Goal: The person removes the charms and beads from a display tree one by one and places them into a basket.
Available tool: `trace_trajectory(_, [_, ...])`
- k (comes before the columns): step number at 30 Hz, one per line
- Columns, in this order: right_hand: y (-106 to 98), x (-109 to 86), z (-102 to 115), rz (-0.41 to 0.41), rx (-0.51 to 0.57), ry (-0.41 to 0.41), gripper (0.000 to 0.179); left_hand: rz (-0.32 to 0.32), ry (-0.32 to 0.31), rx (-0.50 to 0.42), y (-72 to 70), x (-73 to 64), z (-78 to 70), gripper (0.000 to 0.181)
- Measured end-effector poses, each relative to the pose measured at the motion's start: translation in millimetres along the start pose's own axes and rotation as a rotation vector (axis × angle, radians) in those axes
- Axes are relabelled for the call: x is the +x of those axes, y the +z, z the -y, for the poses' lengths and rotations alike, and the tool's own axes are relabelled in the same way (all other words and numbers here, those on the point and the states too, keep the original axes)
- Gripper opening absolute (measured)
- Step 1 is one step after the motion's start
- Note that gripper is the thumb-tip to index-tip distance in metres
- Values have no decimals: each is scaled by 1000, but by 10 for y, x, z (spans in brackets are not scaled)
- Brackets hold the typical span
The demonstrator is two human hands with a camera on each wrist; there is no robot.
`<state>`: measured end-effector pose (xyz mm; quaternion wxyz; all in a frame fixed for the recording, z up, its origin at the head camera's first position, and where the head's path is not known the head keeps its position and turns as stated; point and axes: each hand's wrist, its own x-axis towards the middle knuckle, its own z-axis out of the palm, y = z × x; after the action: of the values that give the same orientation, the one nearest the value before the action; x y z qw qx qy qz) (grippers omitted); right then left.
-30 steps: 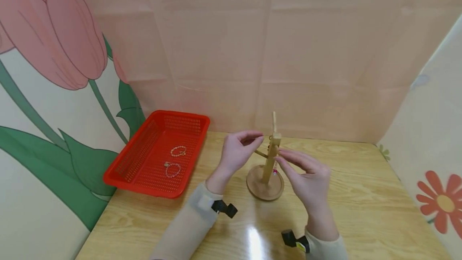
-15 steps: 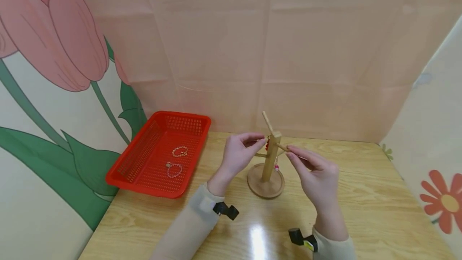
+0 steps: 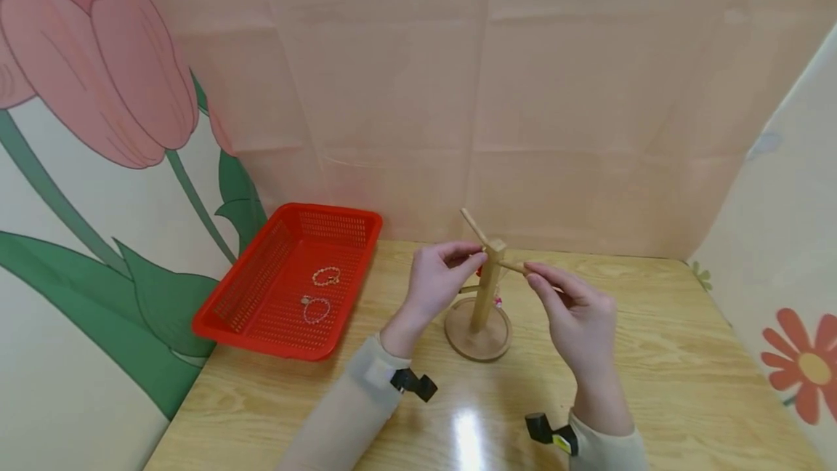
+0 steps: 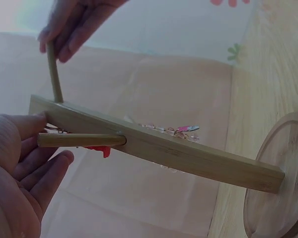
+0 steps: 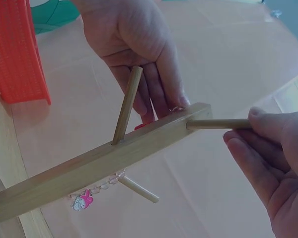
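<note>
A wooden jewelry stand [image 3: 485,296] with pegs rises from a round base [image 3: 461,338]. My right hand [image 3: 578,315] pinches the end of an upper peg [image 5: 218,124] between thumb and fingers. At the far side of the post's top, my left hand [image 3: 441,278] pinches a bracelet with red parts [image 4: 102,148], mostly hidden by a peg and the fingers. A clear-and-pink beaded bracelet [image 5: 103,186] with a pink cartoon charm [image 5: 83,200] hangs on a lower peg [image 5: 141,191] behind the post. Another peg [image 4: 79,140] points toward my left palm in the left wrist view.
A red plastic basket [image 3: 356,289] stands on the wooden table [image 3: 667,355] at the left. Two beaded bracelets lie inside, an upper one [image 3: 317,280] and a lower one [image 3: 307,315]. A pinkish cloth [image 3: 556,93] hangs behind the table.
The stand has turned, its top peg swinging to the left. My right hand has moved right with the peg it pinches. My left hand has shifted slightly right, staying at the post's top.
</note>
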<state>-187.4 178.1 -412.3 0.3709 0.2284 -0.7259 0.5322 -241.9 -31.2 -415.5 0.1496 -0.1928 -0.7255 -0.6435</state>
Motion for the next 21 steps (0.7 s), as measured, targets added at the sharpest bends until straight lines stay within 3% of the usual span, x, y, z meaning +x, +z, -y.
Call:
trace_trajectory(12, [-15,-15,-18,2,32,75,16,-3,46,49,0,5,4,12])
trace_trajectory(21, [-28,-16,-18,9,38,100,19,0,77,62,-4,-4,-15,9])
